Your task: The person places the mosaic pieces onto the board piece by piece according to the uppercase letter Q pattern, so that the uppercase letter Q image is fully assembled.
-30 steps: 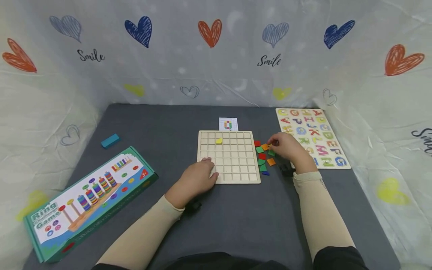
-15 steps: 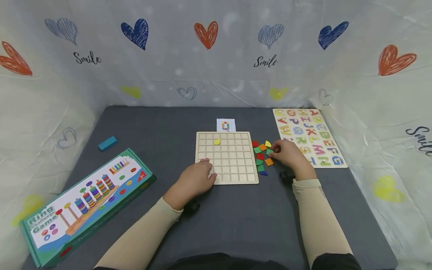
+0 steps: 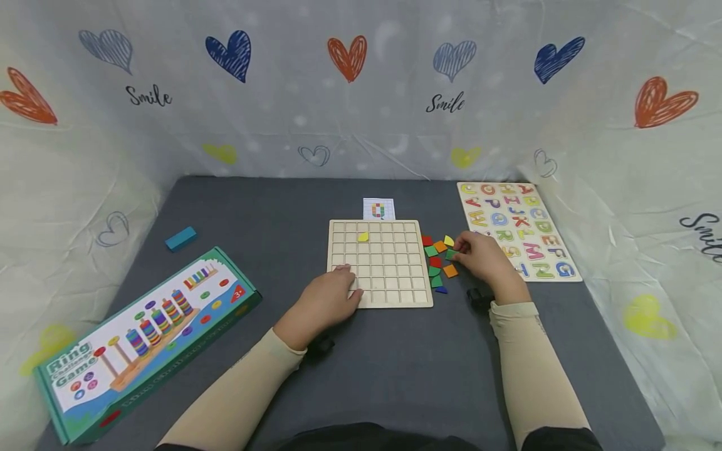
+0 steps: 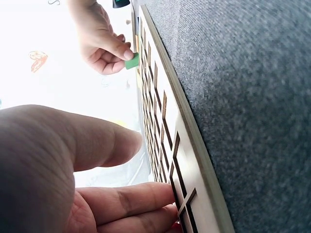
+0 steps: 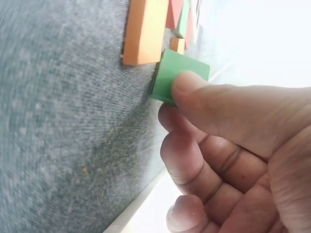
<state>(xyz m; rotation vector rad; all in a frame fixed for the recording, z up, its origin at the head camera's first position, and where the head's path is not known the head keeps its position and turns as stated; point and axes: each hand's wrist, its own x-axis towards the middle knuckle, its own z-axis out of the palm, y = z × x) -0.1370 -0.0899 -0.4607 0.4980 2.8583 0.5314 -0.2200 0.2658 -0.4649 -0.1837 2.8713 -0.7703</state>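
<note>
pinching green tile (image 5: 174,64) in right hand (image 3: 484,260), beside orange tile (image 5: 146,34), right of board (image 3: 390,263) | resting left hand (image 3: 326,302), unclenched, on board | could nudge orange tile if dragged low

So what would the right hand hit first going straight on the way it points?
Likely an orange tile just beyond the green tile it holds, or a nearby red tile; depth is unclear.

grid board (image 3: 389,263): smth wd | green tile (image 5: 169,70): smth | table cover (image 3: 389,363): rough matt cloth
</note>
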